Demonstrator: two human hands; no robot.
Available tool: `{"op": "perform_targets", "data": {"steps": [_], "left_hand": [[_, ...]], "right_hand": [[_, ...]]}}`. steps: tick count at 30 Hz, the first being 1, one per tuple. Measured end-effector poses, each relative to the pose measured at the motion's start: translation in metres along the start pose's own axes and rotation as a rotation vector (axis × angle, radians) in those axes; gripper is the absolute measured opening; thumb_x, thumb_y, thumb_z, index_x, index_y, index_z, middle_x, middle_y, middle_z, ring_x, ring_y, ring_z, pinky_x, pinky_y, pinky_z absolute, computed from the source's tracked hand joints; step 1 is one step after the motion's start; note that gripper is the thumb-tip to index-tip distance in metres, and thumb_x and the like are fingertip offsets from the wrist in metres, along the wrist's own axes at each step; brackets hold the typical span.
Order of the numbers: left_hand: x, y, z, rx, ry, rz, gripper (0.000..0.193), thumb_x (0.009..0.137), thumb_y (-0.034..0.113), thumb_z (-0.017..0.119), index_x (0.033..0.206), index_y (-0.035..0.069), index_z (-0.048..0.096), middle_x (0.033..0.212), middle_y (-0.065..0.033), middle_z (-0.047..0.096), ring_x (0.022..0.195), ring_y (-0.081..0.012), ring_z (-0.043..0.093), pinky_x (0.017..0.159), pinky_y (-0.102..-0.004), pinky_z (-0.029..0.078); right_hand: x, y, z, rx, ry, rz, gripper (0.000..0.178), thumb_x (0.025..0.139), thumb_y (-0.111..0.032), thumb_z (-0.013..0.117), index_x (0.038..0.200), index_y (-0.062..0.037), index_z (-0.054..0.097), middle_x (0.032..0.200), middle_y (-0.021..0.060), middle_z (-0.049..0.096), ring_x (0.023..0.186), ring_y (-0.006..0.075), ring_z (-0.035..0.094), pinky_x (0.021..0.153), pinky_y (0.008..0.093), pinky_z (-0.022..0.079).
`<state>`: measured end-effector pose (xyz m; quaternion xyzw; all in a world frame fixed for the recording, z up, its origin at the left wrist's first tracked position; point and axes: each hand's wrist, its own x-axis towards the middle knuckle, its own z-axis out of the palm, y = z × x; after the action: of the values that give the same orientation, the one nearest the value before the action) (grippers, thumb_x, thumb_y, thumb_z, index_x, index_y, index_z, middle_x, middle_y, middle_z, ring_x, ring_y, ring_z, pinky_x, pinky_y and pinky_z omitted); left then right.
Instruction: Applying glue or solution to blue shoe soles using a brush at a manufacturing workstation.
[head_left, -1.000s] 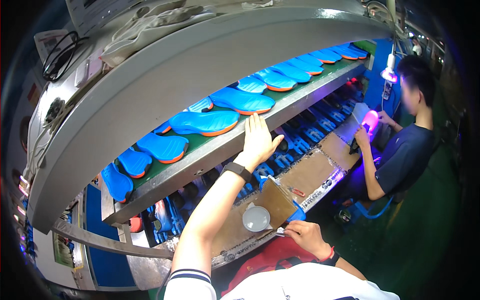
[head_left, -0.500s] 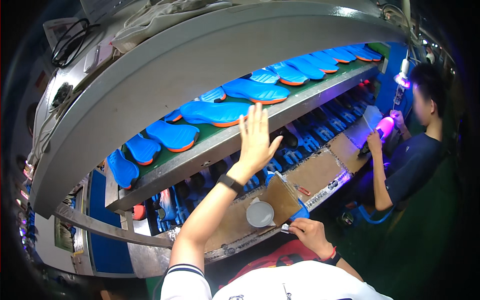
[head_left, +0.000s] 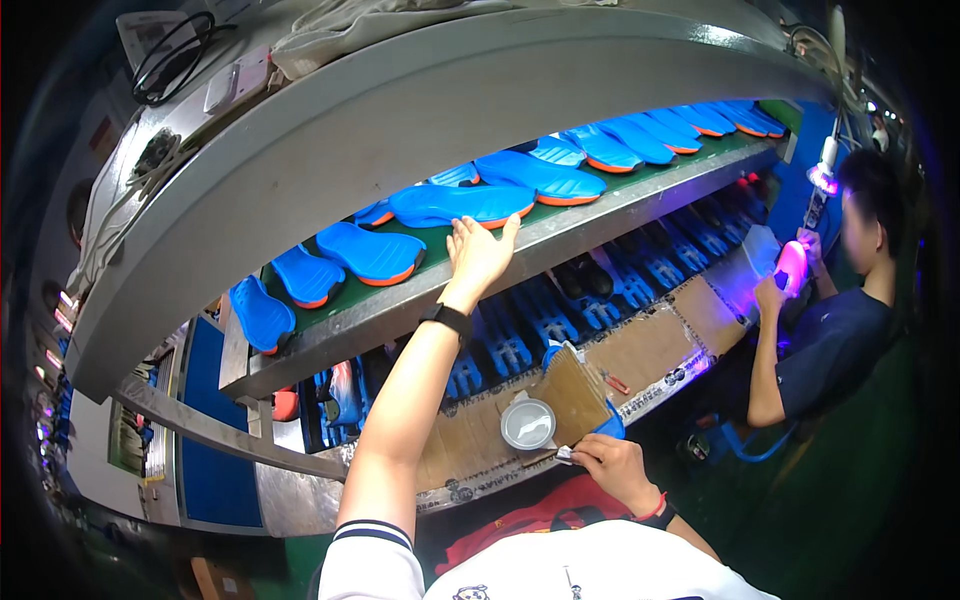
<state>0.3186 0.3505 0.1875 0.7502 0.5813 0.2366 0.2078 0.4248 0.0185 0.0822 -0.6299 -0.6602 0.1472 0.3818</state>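
Blue shoe soles with orange undersides lie in a line on a green conveyor belt (head_left: 440, 262). My left hand (head_left: 480, 262) reaches up to the belt, its fingertips at the near edge of one blue sole (head_left: 440, 205). Its thumb stands apart by that sole's right end, and no firm hold shows. Lower right, my right hand (head_left: 617, 468) is closed in a pinch on a small white-ended tool (head_left: 566, 455), whose kind I cannot make out. Just left of the tool, a round cup (head_left: 528, 424) with pale contents stands on the cardboard-covered ledge (head_left: 450, 440).
A curved grey metal hood (head_left: 400, 120) arches over the belt. Several blue shoe lasts or holders (head_left: 500, 345) fill the lower shelf. A cardboard piece (head_left: 575, 395) stands beside the cup. At right, a co-worker (head_left: 835, 330) holds a pink-lit sole (head_left: 791, 268) under a lamp.
My left hand has come down from a raised, spread pose to the near edge of a sole. The view has shifted slightly. My right hand keeps its pinch near the cup.
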Motion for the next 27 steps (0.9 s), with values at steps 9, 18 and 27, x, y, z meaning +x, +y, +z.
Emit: {"op": "perform_targets", "data": {"steps": [9,18,27], "left_hand": [[-0.073,-0.012,-0.015,-0.025,0.563,0.498,0.081,0.085,0.034,0.063,0.139,-0.01,0.022,0.147,-0.0295,0.014,0.139,-0.0397,0.012,0.113,-0.0453,0.011],[-0.03,-0.1,-0.05,-0.789,0.491,-0.189,0.095,0.087,0.042,0.06,0.141,-0.013,0.006,0.15,-0.0285,0.005,0.141,-0.0331,0.007,0.113,-0.0373,0.013],[-0.051,-0.105,-0.073,-0.189,0.729,0.213,0.076,0.086,0.034,0.064,0.137,-0.01,0.027,0.141,-0.0274,0.029,0.133,-0.0363,0.027,0.112,-0.0404,0.019]], "right_hand": [[-0.003,0.002,0.002,0.007,0.022,0.002,0.008,0.074,-0.013,0.071,0.078,-0.0059,0.069,0.078,0.0061,0.067,0.065,0.0252,0.064,0.056,0.0313,0.05],[-0.001,-0.004,0.009,0.021,-0.043,-0.006,0.008,0.075,-0.013,0.07,0.078,-0.0062,0.069,0.079,0.0061,0.066,0.066,0.0255,0.064,0.057,0.0322,0.05],[0.005,-0.007,0.016,0.029,-0.086,-0.011,0.008,0.074,-0.012,0.071,0.078,-0.0059,0.069,0.079,0.0062,0.066,0.066,0.0257,0.064,0.057,0.0323,0.05]]}}
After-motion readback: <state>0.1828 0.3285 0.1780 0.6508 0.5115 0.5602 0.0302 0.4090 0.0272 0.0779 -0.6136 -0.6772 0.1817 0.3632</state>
